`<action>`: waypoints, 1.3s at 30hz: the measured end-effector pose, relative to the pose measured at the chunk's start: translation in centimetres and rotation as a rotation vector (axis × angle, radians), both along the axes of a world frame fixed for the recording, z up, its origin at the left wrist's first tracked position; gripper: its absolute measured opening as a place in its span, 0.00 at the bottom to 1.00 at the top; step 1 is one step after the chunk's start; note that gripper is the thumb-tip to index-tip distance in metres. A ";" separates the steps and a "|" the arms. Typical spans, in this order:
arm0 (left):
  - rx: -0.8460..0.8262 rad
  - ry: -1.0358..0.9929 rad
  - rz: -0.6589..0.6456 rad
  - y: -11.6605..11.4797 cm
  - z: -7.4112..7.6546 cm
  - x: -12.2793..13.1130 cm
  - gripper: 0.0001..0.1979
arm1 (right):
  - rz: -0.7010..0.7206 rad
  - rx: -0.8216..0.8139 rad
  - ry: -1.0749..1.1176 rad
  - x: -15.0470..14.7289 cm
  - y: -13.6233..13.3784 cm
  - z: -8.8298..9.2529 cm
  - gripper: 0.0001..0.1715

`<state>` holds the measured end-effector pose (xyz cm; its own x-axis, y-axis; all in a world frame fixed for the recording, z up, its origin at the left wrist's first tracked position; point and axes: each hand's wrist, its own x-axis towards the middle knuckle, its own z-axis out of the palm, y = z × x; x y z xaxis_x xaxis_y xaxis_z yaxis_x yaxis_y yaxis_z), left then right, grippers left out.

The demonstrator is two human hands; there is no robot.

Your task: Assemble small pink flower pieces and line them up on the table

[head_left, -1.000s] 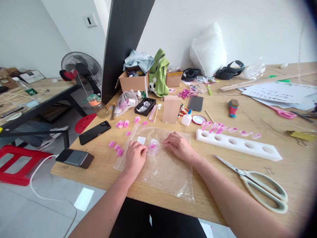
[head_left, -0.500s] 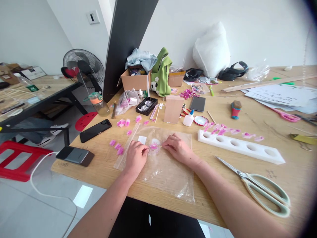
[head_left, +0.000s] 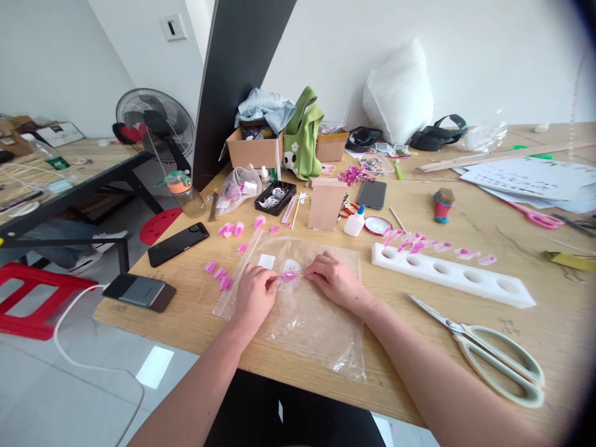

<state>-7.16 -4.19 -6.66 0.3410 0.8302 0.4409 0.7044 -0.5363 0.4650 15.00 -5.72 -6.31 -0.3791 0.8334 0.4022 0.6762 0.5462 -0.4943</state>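
Note:
A small pink and white flower petal (head_left: 289, 275) lies on a clear plastic bag (head_left: 316, 338) spread flat over the table. My left hand (head_left: 254, 292) is closed in a pinch at the petal's left edge. From the other side, my right hand (head_left: 333, 279) pinches a thin yellowish stick (head_left: 302, 275), whose tip reaches the petal. Loose pink petals (head_left: 225, 282) are scattered left of the bag. More pink petals (head_left: 414, 241) lie in a row behind a white foam holder (head_left: 447, 270) with round hollows.
Large scissors (head_left: 465, 338) lie to the right of my right forearm. Behind the bag stand a glue bottle (head_left: 354, 222), a cardboard piece (head_left: 325, 205) and a black tray (head_left: 275, 197). A phone (head_left: 179, 244) and a power bank (head_left: 139, 292) rest at the left edge.
The view has shifted very slightly. Both hands keep their places at the petal, with no clear movement.

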 end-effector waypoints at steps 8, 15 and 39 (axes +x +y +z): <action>0.010 0.023 -0.021 -0.3 0.2 -0.2 0.08 | -0.014 -0.010 -0.027 -0.1 0.0 -0.2 0.09; -0.002 0.043 -0.025 -0.3 0.1 -0.4 0.11 | -0.023 -0.016 -0.040 -0.1 0.0 -0.3 0.09; -0.032 0.208 -0.022 -0.7 0.7 -0.9 0.04 | -0.029 -0.018 -0.062 -0.2 -0.1 0.0 0.10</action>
